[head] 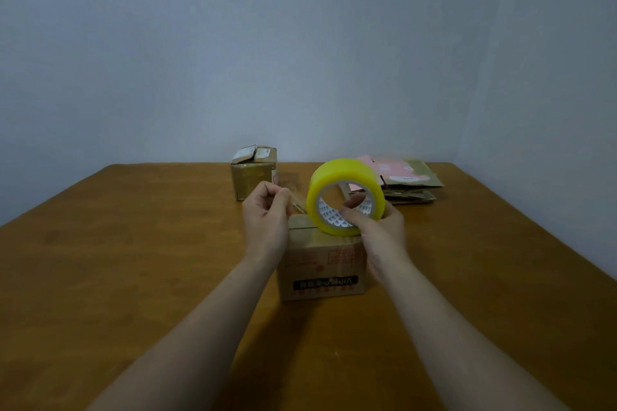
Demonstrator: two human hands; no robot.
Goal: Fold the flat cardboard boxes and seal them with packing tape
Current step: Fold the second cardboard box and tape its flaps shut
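On the wooden bench (133,260), at 11 o'clock from the near carton (320,264), a small taped-up cardboard box (252,177), well apart and close to the far edge. Next along, left hand (267,220), raised above the near carton's left top edge, grip closed in a pinch on the free end of the clear tape strip (298,204), drawn out toward 9 o'clock from the roll. At centre, the near carton itself, folded up, top flaps down with the seam showing, printed side toward the camera. Above its top, at 12 o'clock, the yellow packing tape roll (345,175), on edge, core facing the viewer; whether touching the flaps, hard to tell. Right hand (380,233) at the roll's 4 o'clock, grip closed on it, thumb and a finger reaching into the core. Farther back at 1 o'clock, a stack of flat cardboard boxes (410,183), pink print on the topmost, near the far right edge.
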